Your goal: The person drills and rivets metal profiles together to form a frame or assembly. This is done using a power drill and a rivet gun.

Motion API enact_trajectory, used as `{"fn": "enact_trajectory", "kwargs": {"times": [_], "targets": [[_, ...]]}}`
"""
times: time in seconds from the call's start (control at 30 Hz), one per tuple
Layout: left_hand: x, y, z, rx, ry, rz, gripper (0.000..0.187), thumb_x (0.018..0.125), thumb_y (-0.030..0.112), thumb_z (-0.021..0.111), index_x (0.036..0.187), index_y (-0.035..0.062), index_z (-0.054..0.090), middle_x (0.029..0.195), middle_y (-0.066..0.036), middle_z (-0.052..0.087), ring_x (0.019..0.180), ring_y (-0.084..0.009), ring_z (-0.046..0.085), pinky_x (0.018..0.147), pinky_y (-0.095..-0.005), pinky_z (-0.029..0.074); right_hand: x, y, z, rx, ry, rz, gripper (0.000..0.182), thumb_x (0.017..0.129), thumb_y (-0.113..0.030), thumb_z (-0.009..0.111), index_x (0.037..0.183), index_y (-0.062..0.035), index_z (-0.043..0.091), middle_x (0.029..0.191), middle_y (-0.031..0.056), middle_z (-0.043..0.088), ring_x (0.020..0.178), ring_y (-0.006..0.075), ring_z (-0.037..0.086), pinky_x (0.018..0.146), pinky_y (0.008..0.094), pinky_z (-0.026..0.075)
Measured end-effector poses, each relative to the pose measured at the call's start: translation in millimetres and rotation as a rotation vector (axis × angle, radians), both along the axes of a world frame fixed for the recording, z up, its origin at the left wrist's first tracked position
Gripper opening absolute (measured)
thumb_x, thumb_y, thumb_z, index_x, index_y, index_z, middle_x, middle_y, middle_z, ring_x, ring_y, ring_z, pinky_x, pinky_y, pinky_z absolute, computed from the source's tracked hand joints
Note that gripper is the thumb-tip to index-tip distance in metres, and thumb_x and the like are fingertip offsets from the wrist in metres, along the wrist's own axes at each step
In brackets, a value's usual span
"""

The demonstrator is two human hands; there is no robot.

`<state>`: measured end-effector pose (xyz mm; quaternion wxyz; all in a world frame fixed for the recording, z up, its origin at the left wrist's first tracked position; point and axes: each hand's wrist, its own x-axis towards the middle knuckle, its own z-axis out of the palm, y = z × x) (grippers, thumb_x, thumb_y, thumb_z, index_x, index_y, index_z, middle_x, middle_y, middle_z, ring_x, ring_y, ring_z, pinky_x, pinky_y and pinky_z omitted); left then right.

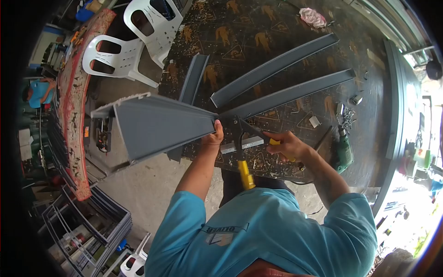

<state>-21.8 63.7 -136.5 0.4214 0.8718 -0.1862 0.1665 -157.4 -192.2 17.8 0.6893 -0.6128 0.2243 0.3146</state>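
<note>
My left hand (213,135) is wrapped round the edge of a grey metal channel (159,127), near its narrow-looking end. The channel's wide end points left and sticks out past the table edge. In my right hand (291,146) is one yellow handle of a pair of tin snips (246,174). Their handles are spread apart, the other one hanging free towards my body. The dark jaws are right at the channel's end beside my left fingers. A short silver metal bar (249,143) lies on the table under the snips.
More grey channels (277,68) lie across the dark table (249,25). On the right are a green power drill (344,154), a pile of screws (349,121) and small metal offcuts. White plastic chairs (115,57) stand left, near a worn red beam (76,111). Another person (39,92) is far left.
</note>
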Motion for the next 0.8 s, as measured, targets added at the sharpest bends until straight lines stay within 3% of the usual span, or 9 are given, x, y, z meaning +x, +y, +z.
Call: {"fn": "enact_trajectory", "kwargs": {"times": [0.1, 0.2, 0.3, 0.4, 0.5, 0.53, 0.67, 0.77, 0.8], "targets": [[1.8, 0.7, -2.5, -0.011, -0.025, -0.005, 0.035, 0.089, 0.029, 0.051, 0.096, -0.0031, 0.065, 0.095, -0.022, 0.063, 0.087, -0.0421, 0.059, 0.080, -0.0482, 0.046, 1.3, 7.6, 11.7, -0.069, 0.026, 0.080, 0.062, 0.082, -0.010, 0.073, 0.139, -0.0068, 0.048, 0.071, 0.0026, 0.061, 0.050, 0.0085, 0.052, 0.047, 0.0234, 0.043], [3.8, 7.1, -23.4, 0.075, -0.112, -0.014, 0.034, 0.089, 0.028, 0.051, 0.096, -0.0025, 0.065, 0.094, -0.021, 0.064, 0.085, -0.0407, 0.060, 0.079, -0.0469, 0.047, -23.0, 41.8, -23.6, -0.007, -0.049, -0.209, 0.061, 0.080, -0.017, 0.076, 0.135, -0.0057, 0.052, 0.075, 0.0024, 0.062, 0.059, 0.0070, 0.056, 0.055, 0.0232, 0.046], [4.9, 8.8, -29.4, 0.168, -0.233, -0.008, 0.034, 0.090, 0.028, 0.050, 0.096, -0.0021, 0.066, 0.093, -0.021, 0.064, 0.084, -0.0393, 0.060, 0.079, -0.0459, 0.047, -56.6, 71.9, -75.3, 0.482, 0.139, -0.530, 0.049, 0.083, -0.030, 0.074, 0.121, -0.0023, 0.061, 0.086, 0.0052, 0.065, 0.072, 0.0145, 0.061, 0.065, 0.0281, 0.049], [3.2, 7.9, -26.1, 0.084, -0.118, 0.005, 0.035, 0.091, 0.028, 0.049, 0.096, -0.0020, 0.065, 0.092, -0.020, 0.064, 0.083, -0.0376, 0.060, 0.079, -0.0448, 0.047, -35.8, 79.1, -9.4, 0.970, 0.566, -0.449, 0.053, 0.086, -0.045, 0.067, 0.118, -0.0040, 0.057, 0.090, 0.0090, 0.064, 0.075, 0.0214, 0.062, 0.068, 0.0340, 0.051], [2.6, 2.9, -4.5, 0.070, -0.043, 0.020, 0.034, 0.091, 0.028, 0.049, 0.096, -0.0018, 0.064, 0.092, -0.019, 0.063, 0.084, -0.0364, 0.060, 0.079, -0.0439, 0.047, -42.5, 101.5, -40.5, 0.932, 0.344, -0.311, 0.049, 0.087, -0.045, 0.062, 0.114, -0.0060, 0.053, 0.091, 0.0119, 0.061, 0.076, 0.0250, 0.062, 0.068, 0.0390, 0.051], [1.8, 0.9, 3.0, 0.016, -0.001, 0.002, 0.033, 0.090, 0.028, 0.049, 0.096, -0.0016, 0.064, 0.093, -0.018, 0.063, 0.085, -0.0363, 0.060, 0.080, -0.0439, 0.047, -40.3, 111.4, -37.8, 0.764, 0.389, -0.379, 0.028, 0.085, -0.027, 0.062, 0.104, -0.0067, 0.056, 0.084, 0.0102, 0.061, 0.072, 0.0228, 0.061, 0.066, 0.0366, 0.051], [-1.1, 3.7, -2.4, -0.018, 0.115, -0.022, 0.033, 0.090, 0.028, 0.050, 0.097, -0.0008, 0.064, 0.095, -0.018, 0.063, 0.087, -0.0364, 0.059, 0.082, -0.0440, 0.046, -42.4, 136.6, -39.1, 0.586, 0.378, -0.451, 0.015, 0.081, -0.014, 0.064, 0.092, -0.0057, 0.059, 0.076, 0.0070, 0.060, 0.066, 0.0202, 0.059, 0.064, 0.0338, 0.051], [1.8, 3.4, 1.9, 0.003, 0.039, -0.037, 0.033, 0.090, 0.028, 0.050, 0.097, -0.0008, 0.065, 0.094, -0.018, 0.063, 0.087, -0.0367, 0.059, 0.082, -0.0443, 0.046, -40.8, 123.1, -28.4, 0.584, 0.277, -0.486, 0.016, 0.082, -0.015, 0.065, 0.094, -0.0053, 0.059, 0.079, 0.0073, 0.061, 0.069, 0.0202, 0.061, 0.064, 0.0338, 0.051], [2.0, 3.4, 2.5, -0.009, 0.031, -0.043, 0.034, 0.090, 0.029, 0.050, 0.098, -0.0011, 0.064, 0.095, -0.018, 0.063, 0.087, -0.0368, 0.059, 0.081, -0.0444, 0.046, -46.5, 122.1, -40.5, 0.543, 0.169, -0.538, 0.031, 0.084, -0.012, 0.066, 0.112, -0.0012, 0.060, 0.083, 0.0075, 0.062, 0.071, 0.0179, 0.061, 0.065, 0.0325, 0.050]]}}
